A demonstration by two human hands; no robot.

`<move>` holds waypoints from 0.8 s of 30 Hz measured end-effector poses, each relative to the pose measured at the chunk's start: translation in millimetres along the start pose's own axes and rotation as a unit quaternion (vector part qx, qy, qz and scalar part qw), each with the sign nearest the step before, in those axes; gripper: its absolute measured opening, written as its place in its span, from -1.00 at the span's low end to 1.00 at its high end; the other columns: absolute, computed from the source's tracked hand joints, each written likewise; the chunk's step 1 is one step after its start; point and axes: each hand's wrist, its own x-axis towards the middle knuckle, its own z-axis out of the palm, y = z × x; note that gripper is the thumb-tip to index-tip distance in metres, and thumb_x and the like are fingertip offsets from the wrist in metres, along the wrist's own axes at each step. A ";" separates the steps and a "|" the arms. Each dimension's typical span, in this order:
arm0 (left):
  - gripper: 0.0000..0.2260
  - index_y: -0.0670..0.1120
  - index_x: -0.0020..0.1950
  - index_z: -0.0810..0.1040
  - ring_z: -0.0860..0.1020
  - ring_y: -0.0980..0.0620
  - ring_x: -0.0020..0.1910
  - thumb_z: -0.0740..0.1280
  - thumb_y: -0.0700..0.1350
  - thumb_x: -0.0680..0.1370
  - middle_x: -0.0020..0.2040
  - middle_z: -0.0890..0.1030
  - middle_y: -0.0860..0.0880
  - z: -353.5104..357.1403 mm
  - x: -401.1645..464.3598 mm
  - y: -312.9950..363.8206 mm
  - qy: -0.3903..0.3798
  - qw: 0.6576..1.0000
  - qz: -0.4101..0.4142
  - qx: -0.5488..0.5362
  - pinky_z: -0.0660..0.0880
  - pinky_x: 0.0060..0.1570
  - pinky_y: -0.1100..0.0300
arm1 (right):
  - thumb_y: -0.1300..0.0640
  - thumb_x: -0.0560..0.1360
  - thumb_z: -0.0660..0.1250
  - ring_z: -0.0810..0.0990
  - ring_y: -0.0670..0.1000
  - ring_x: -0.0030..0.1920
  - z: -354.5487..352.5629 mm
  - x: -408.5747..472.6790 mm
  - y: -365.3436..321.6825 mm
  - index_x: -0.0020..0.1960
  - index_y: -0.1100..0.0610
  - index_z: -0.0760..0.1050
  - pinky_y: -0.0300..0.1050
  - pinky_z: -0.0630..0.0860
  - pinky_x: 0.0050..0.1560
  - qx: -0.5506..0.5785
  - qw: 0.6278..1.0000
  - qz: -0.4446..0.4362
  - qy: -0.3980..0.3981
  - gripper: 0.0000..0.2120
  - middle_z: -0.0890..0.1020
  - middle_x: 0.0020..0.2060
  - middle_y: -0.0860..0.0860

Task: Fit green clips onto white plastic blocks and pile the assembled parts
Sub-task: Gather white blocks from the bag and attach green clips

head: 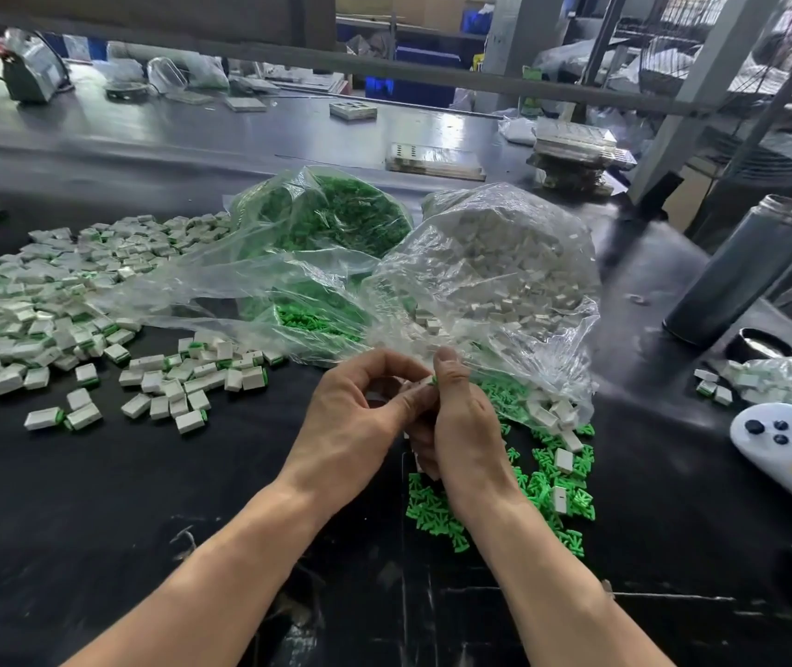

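My left hand [360, 416] and my right hand [461, 421] meet over the black table [143, 498], fingers curled round a small white block [425, 381] with a green clip at its edge. Most of that block is hidden by the fingers. Loose green clips [432, 510] and a few white blocks [563, 460] lie just right of my hands. A wide pile of assembled parts [47, 300] spreads across the left. Behind my hands sit a clear bag of green clips [331, 219] and a clear bag of white blocks [495, 267].
A dark cylinder [740, 272] leans at the right, a round black lid [760, 344] beside it. A white device with dark buttons [784, 440] lies at the right edge near another small bag of parts [788, 377]. Stacked trays [577, 151] stand at the back.
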 end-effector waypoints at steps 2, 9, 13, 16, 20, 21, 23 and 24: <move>-0.94 0.02 -0.04 0.69 0.72 -0.14 -0.20 0.53 -0.06 0.53 -0.13 0.71 -0.22 1.4 0.3 -0.9 0.006 1.000 -0.005 -0.010 0.69 -0.18 -0.07 | -0.17 0.76 -0.04 0.61 -0.23 -0.47 0.3 0.9 1.0 -0.12 0.00 0.78 -0.44 0.43 -0.47 0.002 1.000 0.004 -0.006 -0.34 0.65 -0.48 -0.11; -0.96 0.04 -0.05 0.69 0.71 -0.24 -0.12 0.52 -0.09 0.56 -0.12 0.72 -0.18 3.9 0.8 -3.9 0.023 1.000 0.002 0.001 0.68 -0.13 0.02 | -0.39 0.55 -0.01 0.73 0.10 0.10 10.7 7.8 7.8 0.06 0.11 0.71 0.18 0.57 0.28 -0.048 0.997 0.007 0.066 -0.29 0.76 -0.02 0.09; -0.97 0.02 -0.04 0.70 0.71 -0.23 -0.08 0.52 -0.09 0.55 -0.12 0.73 -0.15 2.6 0.0 -3.7 0.028 1.000 0.001 0.001 0.68 -0.03 -0.08 | -0.36 0.56 -0.02 0.75 0.07 0.00 13.2 8.0 8.6 -0.05 0.11 0.72 0.18 0.62 0.19 -0.070 0.994 -0.014 0.086 -0.30 0.77 -0.12 0.06; -0.97 0.03 -0.05 0.71 0.71 -0.22 -0.07 0.52 -0.08 0.54 -0.11 0.73 -0.13 2.6 0.0 -2.6 0.030 1.000 0.009 0.000 0.68 -0.02 -0.04 | -0.34 0.57 -0.05 0.75 0.05 -0.02 13.0 7.7 8.2 -0.08 0.11 0.72 0.16 0.63 0.16 -0.085 0.992 -0.022 0.092 -0.29 0.77 -0.13 0.05; -0.96 0.03 -0.04 0.70 0.71 -0.22 -0.07 0.52 -0.11 0.56 -0.11 0.74 -0.12 2.8 -0.8 -2.7 0.030 1.000 0.004 -0.002 0.67 -0.02 -0.07 | -0.31 0.57 -0.05 0.75 0.08 -0.03 13.1 7.7 8.1 -0.09 0.13 0.72 0.19 0.63 0.14 -0.091 0.991 -0.033 0.093 -0.30 0.77 -0.14 0.07; -0.96 0.03 -0.04 0.70 0.71 -0.22 -0.07 0.52 -0.11 0.56 -0.11 0.74 -0.12 2.8 -1.1 -2.4 0.029 1.000 0.002 -0.004 0.67 -0.02 -0.08 | -0.31 0.57 -0.05 0.74 0.11 -0.02 13.1 8.3 8.7 -0.08 0.14 0.72 0.20 0.63 0.15 -0.089 0.991 -0.032 0.090 -0.30 0.76 -0.14 0.09; -0.95 0.02 -0.04 0.71 0.72 -0.20 -0.07 0.52 -0.12 0.56 -0.10 0.74 -0.12 2.9 -1.4 -1.8 0.028 1.000 0.003 -0.002 0.68 -0.02 -0.05 | -0.31 0.57 -0.05 0.74 0.15 -0.02 13.1 9.2 10.0 -0.08 0.16 0.71 0.23 0.62 0.15 -0.088 0.991 -0.031 0.091 -0.29 0.76 -0.13 0.11; -0.96 0.02 -0.03 0.71 0.72 -0.20 -0.06 0.52 -0.12 0.56 -0.10 0.74 -0.11 3.1 -1.4 -1.6 0.026 1.000 0.004 -0.003 0.68 -0.03 -0.02 | -0.31 0.57 -0.04 0.74 0.16 -0.03 13.1 9.1 10.5 -0.10 0.16 0.70 0.25 0.62 0.13 -0.088 0.991 -0.034 0.096 -0.30 0.76 -0.15 0.12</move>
